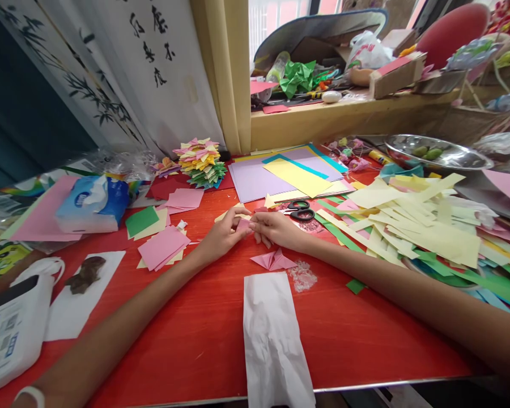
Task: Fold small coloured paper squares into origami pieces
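Above the middle of the red table (187, 340), my left hand (227, 233) and my right hand (276, 229) meet, both pinching a small piece of pink paper (243, 225). Fingers cover most of it, so its folds are hard to make out. Just below my right hand lie folded pink paper pieces (273, 260) with pointed ends. Beside them is a small heap of clear bits (302, 276). Black-handled scissors (302, 211) rest right behind my right hand. Pink paper squares (164, 247) are stacked left of my left hand.
A white tissue (272, 334) hangs over the front edge. Paper strips (412, 221) pile up at right, before a metal bowl (440, 152). Farther back stand a layered paper model (200, 163) and coloured sheets (255, 177). A tissue pack (92, 204) and a white box (17, 328) are left.
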`<action>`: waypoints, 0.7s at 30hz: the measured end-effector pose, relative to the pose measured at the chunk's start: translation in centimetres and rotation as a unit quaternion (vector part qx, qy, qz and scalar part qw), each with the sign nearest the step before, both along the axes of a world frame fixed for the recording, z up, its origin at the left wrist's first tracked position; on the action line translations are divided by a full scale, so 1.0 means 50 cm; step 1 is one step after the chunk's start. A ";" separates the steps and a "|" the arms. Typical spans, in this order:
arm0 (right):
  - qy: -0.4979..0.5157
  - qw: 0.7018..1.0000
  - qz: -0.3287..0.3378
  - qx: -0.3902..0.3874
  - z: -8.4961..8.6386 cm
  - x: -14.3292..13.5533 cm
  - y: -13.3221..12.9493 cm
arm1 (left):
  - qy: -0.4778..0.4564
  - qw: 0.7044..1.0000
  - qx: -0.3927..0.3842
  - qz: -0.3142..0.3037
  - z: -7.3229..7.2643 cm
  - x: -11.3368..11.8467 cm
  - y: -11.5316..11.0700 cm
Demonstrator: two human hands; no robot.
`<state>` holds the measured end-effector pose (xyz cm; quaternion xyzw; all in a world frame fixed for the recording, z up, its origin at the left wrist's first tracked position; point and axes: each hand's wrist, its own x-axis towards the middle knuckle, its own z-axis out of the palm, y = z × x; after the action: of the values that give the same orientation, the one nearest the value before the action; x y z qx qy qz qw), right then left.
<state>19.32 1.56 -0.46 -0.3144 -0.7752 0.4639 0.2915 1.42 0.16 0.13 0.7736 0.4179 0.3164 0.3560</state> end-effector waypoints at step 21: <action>-0.010 1.000 0.014 0.005 0.010 -0.002 0.000 | 0.043 0.993 0.005 0.108 0.020 0.002 -0.015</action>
<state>19.24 1.56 0.04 -0.3065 -0.7847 0.4608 0.2791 1.50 -0.58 1.15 0.7383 0.5125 0.3218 0.2978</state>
